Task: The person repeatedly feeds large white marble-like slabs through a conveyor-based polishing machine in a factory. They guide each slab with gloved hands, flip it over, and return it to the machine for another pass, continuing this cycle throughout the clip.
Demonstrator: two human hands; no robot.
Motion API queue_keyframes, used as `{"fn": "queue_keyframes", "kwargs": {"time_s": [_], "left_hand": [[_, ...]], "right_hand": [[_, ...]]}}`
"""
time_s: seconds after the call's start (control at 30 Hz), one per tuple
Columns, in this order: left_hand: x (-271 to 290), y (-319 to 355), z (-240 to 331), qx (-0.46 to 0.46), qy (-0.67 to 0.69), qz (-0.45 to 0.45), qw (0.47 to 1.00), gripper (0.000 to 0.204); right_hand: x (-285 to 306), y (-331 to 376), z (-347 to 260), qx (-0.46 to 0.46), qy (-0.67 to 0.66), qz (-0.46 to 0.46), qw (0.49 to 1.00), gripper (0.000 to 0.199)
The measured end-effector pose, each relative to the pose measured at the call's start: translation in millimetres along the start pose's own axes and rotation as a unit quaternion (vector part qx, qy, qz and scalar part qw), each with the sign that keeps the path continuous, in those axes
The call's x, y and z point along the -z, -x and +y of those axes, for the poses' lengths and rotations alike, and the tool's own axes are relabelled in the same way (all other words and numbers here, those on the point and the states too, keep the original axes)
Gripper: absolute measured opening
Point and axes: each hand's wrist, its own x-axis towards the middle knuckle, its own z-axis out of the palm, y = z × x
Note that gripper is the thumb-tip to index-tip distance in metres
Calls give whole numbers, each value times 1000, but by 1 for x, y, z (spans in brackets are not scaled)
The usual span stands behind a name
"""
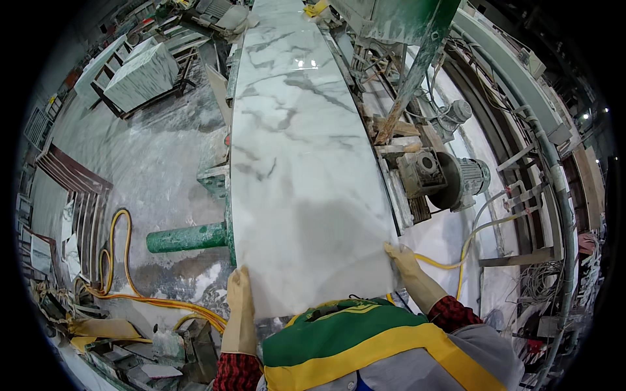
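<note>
A long, glossy white marble-look slab (306,169) with grey veins lies in front of me and runs from my waist toward the far end. My left hand (240,287), in a cream rubber glove, is closed on its near left edge. On the opposite edge, a little farther forward, my right hand (403,259) in a matching glove also grips the slab. The undersides of both grips are hidden. A green and yellow apron (345,335) covers my front, close to the slab's near end.
A green roller or pipe (186,238) juts out left of the slab. Yellow hoses (130,287) lie on the floor there. To the right stand a motor (469,179) and a slanted metal post (417,81). Stacked slabs (142,75) rest at the far left.
</note>
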Motion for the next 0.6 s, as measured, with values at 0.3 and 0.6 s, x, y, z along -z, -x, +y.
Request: {"fn": "queue_keyframes", "kwargs": {"time_s": [0.3, 0.6], "left_hand": [[1, 11, 29, 21, -57, 25, 998, 60], [-6, 9, 34, -34, -110, 6, 993, 60]], "right_hand": [[-2, -1, -6, -25, -34, -52, 998, 57], [-1, 10, -39, -46, 68, 18, 997, 64]]}}
